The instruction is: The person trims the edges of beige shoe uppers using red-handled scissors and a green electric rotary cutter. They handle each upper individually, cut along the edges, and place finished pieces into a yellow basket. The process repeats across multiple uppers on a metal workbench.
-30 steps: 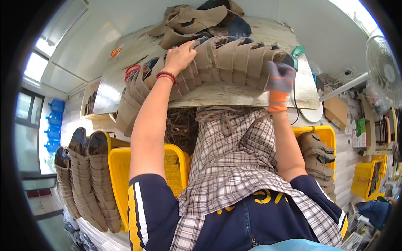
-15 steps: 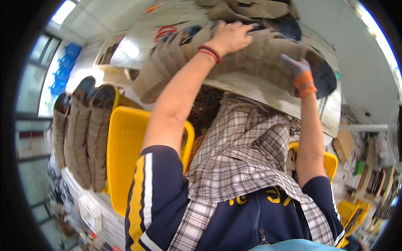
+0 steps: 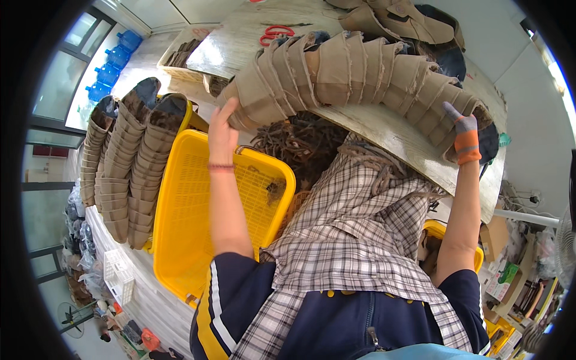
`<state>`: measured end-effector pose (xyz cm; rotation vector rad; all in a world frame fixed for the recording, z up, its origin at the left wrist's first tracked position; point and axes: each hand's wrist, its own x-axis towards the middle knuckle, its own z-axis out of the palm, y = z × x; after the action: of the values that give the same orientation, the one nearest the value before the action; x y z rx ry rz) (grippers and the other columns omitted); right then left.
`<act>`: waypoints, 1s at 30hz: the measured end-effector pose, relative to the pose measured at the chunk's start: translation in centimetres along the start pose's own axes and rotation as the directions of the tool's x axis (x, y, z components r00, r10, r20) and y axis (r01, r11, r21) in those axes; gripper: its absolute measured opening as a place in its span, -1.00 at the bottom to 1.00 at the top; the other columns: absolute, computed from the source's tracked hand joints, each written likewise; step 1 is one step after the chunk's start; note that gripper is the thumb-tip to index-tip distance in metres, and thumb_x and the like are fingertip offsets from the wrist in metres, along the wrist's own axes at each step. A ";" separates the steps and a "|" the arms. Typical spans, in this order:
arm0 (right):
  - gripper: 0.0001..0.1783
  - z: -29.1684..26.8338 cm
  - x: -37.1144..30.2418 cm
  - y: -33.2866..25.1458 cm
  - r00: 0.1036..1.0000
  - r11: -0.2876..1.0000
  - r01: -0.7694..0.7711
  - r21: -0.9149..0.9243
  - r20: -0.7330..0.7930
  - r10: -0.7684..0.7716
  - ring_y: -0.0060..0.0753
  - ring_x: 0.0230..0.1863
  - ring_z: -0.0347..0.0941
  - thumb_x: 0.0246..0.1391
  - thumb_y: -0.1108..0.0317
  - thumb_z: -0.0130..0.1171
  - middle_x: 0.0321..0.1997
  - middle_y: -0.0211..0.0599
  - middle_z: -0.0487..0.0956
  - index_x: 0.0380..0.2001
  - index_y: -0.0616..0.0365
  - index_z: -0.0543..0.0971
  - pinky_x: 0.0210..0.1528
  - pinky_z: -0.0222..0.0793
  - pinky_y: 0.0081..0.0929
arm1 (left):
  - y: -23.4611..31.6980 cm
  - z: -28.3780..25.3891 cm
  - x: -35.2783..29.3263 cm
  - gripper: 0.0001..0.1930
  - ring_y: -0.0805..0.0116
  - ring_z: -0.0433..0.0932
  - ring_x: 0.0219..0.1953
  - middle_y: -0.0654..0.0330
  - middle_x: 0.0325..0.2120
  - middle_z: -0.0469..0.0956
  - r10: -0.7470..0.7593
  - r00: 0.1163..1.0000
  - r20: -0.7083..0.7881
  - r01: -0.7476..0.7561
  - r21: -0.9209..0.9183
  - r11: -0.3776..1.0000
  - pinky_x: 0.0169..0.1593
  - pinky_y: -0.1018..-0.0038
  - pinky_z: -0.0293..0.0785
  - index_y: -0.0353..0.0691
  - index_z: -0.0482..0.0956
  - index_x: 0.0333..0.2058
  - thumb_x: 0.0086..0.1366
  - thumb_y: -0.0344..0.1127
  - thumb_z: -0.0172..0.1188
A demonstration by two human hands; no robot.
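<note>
A long curved row of nested tan shoe uppers (image 3: 336,72) with dark lining lies across the front of the table, its left end reaching past the edge. My left hand (image 3: 224,129) is closed round that left end, fingers partly hidden by the uppers. My right hand (image 3: 466,135), in a grey and orange glove, grips the right end with the thumb on top. More loose tan uppers (image 3: 408,21) lie behind the row. Beside them on the table rests a pair of red-handled scissors (image 3: 276,33).
A yellow plastic basket (image 3: 180,204) stands below my left arm, next to a pile of dark strips (image 3: 300,144). Several tall stacks of nested uppers (image 3: 141,156) lean at the left. The table's front edge (image 3: 384,144) runs above my plaid apron. Blue water bottles (image 3: 108,75) stand by the window.
My left hand has moved from the top of the row, left and down to its left end. The row has shifted right and curves more. My right hand stays at the right end.
</note>
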<state>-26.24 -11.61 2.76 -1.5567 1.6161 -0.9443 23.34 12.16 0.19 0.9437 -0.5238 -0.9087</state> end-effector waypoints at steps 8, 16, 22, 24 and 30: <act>-0.54 0.0 -2.2 -1.8 0.954 0.930 0.049 0.365 0.257 -0.152 -0.49 -0.19 0.50 -0.13 0.40 0.38 -0.16 -0.35 0.58 -0.10 0.25 0.52 -0.13 0.43 -0.52 | 1.1 1.2 4.4 -0.47 0.20 0.53 -0.09 0.05 -0.10 0.51 -0.282 0.937 0.204 0.280 0.041 0.959 0.00 0.31 0.48 -0.39 0.39 0.03 0.08 -0.31 0.26; -0.64 1.7 -3.1 -1.0 0.937 0.926 0.220 0.307 0.196 -0.288 -0.43 -0.08 0.47 -0.02 0.49 0.24 -0.06 -0.35 0.56 -0.09 0.21 0.55 0.05 0.33 -0.47 | 1.7 3.5 4.1 -0.54 0.35 0.56 -0.18 0.14 -0.21 0.58 -0.335 0.889 0.312 0.277 0.216 0.936 -0.05 0.46 0.48 -0.34 0.52 -0.09 0.07 -0.18 0.22; -0.61 -2.6 -1.4 0.0 0.718 0.709 0.680 -0.184 0.364 -0.594 -0.33 0.08 0.40 0.07 0.65 -0.09 0.06 -0.10 0.50 -0.11 0.13 0.61 0.18 0.23 -0.44 | 1.0 4.5 2.0 -0.60 0.34 0.57 -0.27 0.21 -0.23 0.58 -0.249 0.942 0.227 0.242 0.056 0.969 -0.14 0.42 0.52 -0.19 0.57 -0.18 -0.01 -0.14 0.28; -0.68 -1.8 -3.7 -4.6 0.793 0.847 0.521 0.105 0.309 -0.526 -0.36 0.18 0.29 0.11 0.58 -0.04 0.16 -0.12 0.40 -0.07 0.25 0.54 0.20 0.19 -0.47 | 1.4 1.9 1.2 -0.58 0.30 0.57 -0.23 0.17 -0.24 0.59 -0.220 0.950 0.222 0.223 0.013 0.975 -0.10 0.38 0.52 -0.24 0.55 -0.14 0.00 -0.19 0.27; -0.58 1.9 -8.6 -12.2 0.769 0.849 0.389 0.357 0.383 -0.513 -0.35 0.06 0.36 0.02 0.53 0.12 0.04 -0.25 0.46 0.02 0.29 0.44 0.12 0.26 -0.41 | 5.9 -6.0 -11.3 -0.47 0.22 0.54 -0.12 0.10 -0.14 0.55 -0.167 0.984 0.059 0.176 -0.240 0.955 0.00 0.28 0.48 -0.32 0.44 0.00 0.02 -0.24 0.18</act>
<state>-18.17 -3.24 12.37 -1.8491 0.7505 -0.8857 24.23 26.06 2.15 0.7557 -0.3551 -1.1226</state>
